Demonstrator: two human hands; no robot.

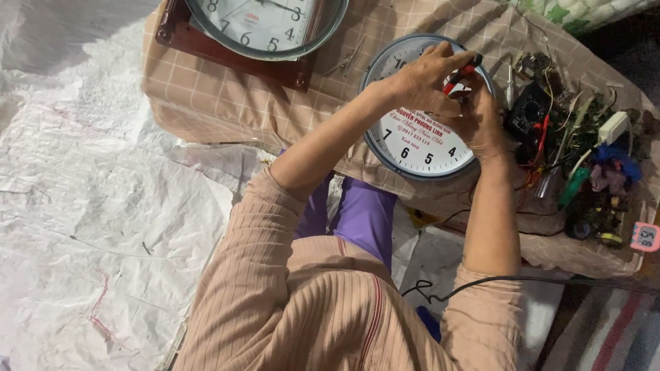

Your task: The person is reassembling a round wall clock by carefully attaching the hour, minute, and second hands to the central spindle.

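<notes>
At far left, crumpled white sheeting (89, 206) covers the floor. A checked beige cloth (227, 103) lies over a low surface; on it, top left, sits a wall clock in a dark red wooden frame (206, 42), its grey-rimmed dial partly cut off by the top edge. Centre: a round wall clock (419, 141) with a blue-grey rim and a white face bearing black numerals and red lettering lies face up on the cloth. The left hand (423, 79) rests over the upper part of this dial, fingers curled together and pinching a slim red-and-black tool (462, 74) near its tip. The right hand (481, 124) lies just beside and below it, on the clock's right rim, fingers bent inward toward the same tool; whether they grip it or only steady it cannot be told, since the left hand partly covers them. The clock thus sits directly under both hands, with its lower numerals showing between the forearms. To the right, a heap of electronic parts and wires (584, 165) lies near the clock; at its right edge, a small pink digital timer (645, 237). A black cable (481, 282) crosses the right sleeve.
</notes>
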